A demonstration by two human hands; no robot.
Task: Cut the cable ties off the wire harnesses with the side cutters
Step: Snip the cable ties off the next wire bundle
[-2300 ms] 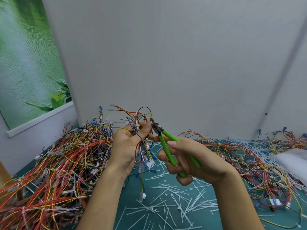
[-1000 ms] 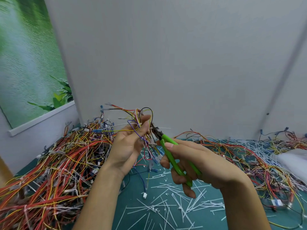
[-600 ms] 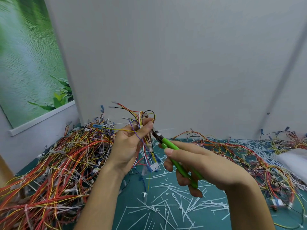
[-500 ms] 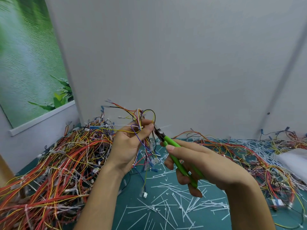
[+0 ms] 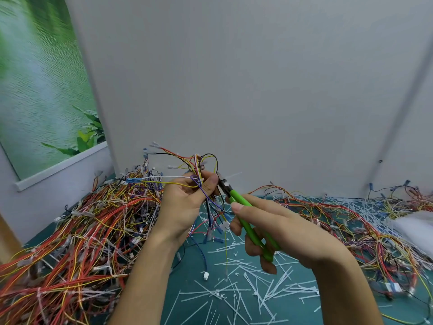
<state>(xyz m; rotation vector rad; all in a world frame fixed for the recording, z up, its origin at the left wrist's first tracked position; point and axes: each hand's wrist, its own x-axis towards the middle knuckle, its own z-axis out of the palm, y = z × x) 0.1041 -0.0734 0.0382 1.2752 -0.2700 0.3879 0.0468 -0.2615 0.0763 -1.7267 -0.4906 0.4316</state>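
On my feed the person's left hand (image 5: 187, 202) grips a small multicoloured wire harness (image 5: 198, 163) of thin red, yellow, black and purple strands, with thumb and fingers curled round the bundle where the wires cross. Loose ends fan up above the knuckles, and more strands and small white connectors hang below the palm.

The right hand (image 5: 281, 233) is wrapped round the bright green plastic handles of a pair of side cutters (image 5: 248, 225), fingers curled under them and thumb lying on top. The cutters' dark metal head points up at the harness, just beside the left thumb. A thin white plastic cable tie (image 5: 232, 176) sticks out sideways from the bundle right at the cutter tip. I cannot tell from here whether the blades have closed on it.

Left of the left forearm lies a deep tangled heap of red, orange and yellow harnesses (image 5: 82, 242). Beyond the right wrist sprawls a flatter tangle of coloured wires (image 5: 346, 221). Below both hands, snipped white cable-tie offcuts (image 5: 236, 299) litter the teal-green mat (image 5: 187, 285). A blurred white object (image 5: 414, 228) lies far to the right of the right hand. A plain pale grey wall (image 5: 257, 90) rises behind the hands, with a green leafy poster (image 5: 42, 90) up past the left hand.
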